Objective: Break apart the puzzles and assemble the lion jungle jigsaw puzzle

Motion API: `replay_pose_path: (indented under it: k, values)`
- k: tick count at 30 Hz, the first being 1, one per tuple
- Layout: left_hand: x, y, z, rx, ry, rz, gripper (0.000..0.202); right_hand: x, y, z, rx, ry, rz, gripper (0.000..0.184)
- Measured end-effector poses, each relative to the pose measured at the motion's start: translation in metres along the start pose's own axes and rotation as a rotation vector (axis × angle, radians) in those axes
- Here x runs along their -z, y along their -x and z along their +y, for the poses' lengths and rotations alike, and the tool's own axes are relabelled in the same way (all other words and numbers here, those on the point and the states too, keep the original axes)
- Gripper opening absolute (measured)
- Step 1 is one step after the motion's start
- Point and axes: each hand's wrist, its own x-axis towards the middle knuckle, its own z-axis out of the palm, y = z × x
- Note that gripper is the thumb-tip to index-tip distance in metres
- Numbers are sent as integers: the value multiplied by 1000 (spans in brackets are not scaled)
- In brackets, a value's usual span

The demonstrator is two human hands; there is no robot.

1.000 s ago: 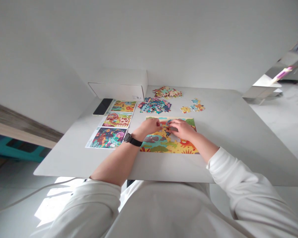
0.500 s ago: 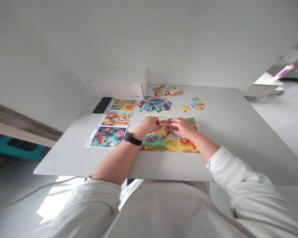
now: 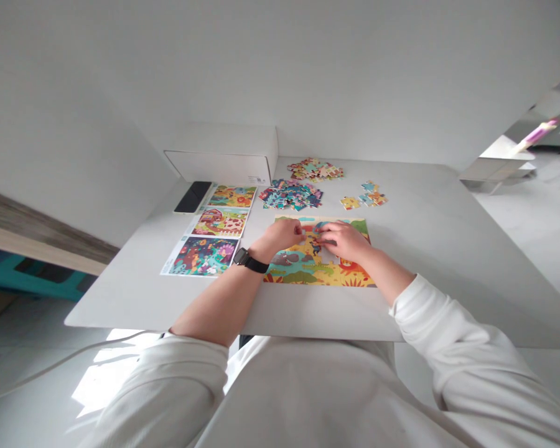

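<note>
A jigsaw puzzle [image 3: 303, 276] with jungle animals lies mostly joined on the white table, with a gap right of its middle that shows the tabletop. My left hand [image 3: 284, 234], wearing a black watch [image 3: 251, 260] at the wrist, rests over the upper left of the puzzle with its fingers curled in. Whatever those fingers may hold is hidden. From the right, my right hand [image 3: 344, 240] reaches over the upper middle, fingers and thumb closed around a small puzzle piece [image 3: 321, 226] at the picture's surface. Most of that piece is covered by the fingers.
Behind the puzzle lie a dark-coloured pile of pieces [image 3: 292, 195], a lighter pile [image 3: 315, 169] and several loose pieces [image 3: 372, 195]. Left are a sheet with three printed pictures [image 3: 205, 256], a phone [image 3: 193, 196] and a white box [image 3: 219, 165] against the wall.
Both hands stay at nearly the same place over the puzzle; the right fingers have shifted very slightly. The whole view has moved a few pixels.
</note>
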Motion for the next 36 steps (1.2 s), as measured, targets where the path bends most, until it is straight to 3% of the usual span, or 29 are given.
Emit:
replay_pose_path:
  k: [12,18,21,25,28,34,36]
  values:
    - [-1,3,1,-17,35,46,12,4,0,-2,15,-16,-57,21]
    - [0,2,-4,-309,47,213,24,6,1,-5,8,-30,-78,22]
    - [-8,0,-8,-409,25,157,37,8,0,-6,10,-8,-85,21]
    - [-21,-5,-14,-426,6,44,48,15,0,-7,32,-37,-53,20]
    - [-28,-11,-17,-424,33,65,44,19,1,-6,-1,-58,24,21]
    - [-30,-17,-15,-413,24,96,35,14,-1,-4,35,-62,-89,16]
    - [-30,-18,-15,-396,25,103,35,15,-2,2,-7,-87,-42,17]
